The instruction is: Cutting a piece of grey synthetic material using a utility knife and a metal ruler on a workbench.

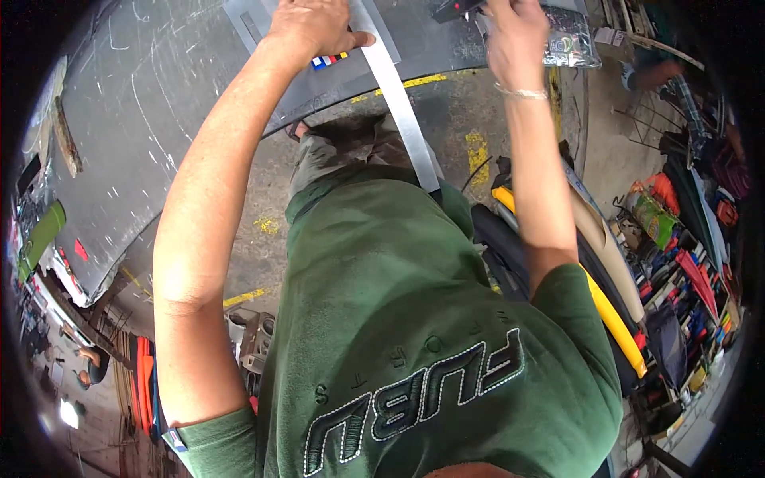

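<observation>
Metal straightedge, upper centre, its lower end jutted past the edge of the dark table toward the green shirt; left hand lay thumb across it, right hand was blurred near a dark object, both grips untellable. Even, flat pressure seemed best, the overhang unbumped. Bare tabletop spanned upper left; a shiny packet crowded upper right.

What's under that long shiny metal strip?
A grey sheet shows on both sides of the metal strip, over the dark table. Lower down, the strip juts past the table's edge. Whatever lies right beneath the metal, or under the left hand, is covered.
</observation>
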Available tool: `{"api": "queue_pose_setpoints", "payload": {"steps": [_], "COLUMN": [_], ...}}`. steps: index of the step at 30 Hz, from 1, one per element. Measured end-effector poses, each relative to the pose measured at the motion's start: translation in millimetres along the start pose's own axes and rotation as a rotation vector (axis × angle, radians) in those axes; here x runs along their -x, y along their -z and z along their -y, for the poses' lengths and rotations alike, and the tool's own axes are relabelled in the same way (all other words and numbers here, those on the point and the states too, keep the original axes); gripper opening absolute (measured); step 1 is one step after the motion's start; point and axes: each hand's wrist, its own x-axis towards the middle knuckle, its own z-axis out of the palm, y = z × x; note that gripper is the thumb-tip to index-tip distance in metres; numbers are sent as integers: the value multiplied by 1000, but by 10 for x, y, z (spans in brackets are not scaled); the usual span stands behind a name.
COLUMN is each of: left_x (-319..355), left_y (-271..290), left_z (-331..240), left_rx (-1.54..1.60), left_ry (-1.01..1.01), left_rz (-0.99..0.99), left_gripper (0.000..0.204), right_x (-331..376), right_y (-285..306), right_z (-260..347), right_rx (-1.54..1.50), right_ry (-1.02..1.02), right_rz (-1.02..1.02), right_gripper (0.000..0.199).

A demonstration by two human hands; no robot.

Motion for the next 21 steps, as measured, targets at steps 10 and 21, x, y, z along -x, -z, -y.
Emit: {"api": "queue_pose_setpoints", "payload": {"steps": [10, 21], "left_x": [-24, -542], "left_y": [-126, -1596], "left_z": [57, 957], "left_rx": [-21, 412], "left_ry": [4, -312], "left_rz": [-12, -811], "left_gripper": [118, 119], "right_x": [-433, -431], "right_y": [-1071, -1580], "right_z": [133, -95], "right_rx": [-489, -632], "right_ry": [-316, -488], "right_rz": [77, 258], "right_gripper": [60, 58]}}
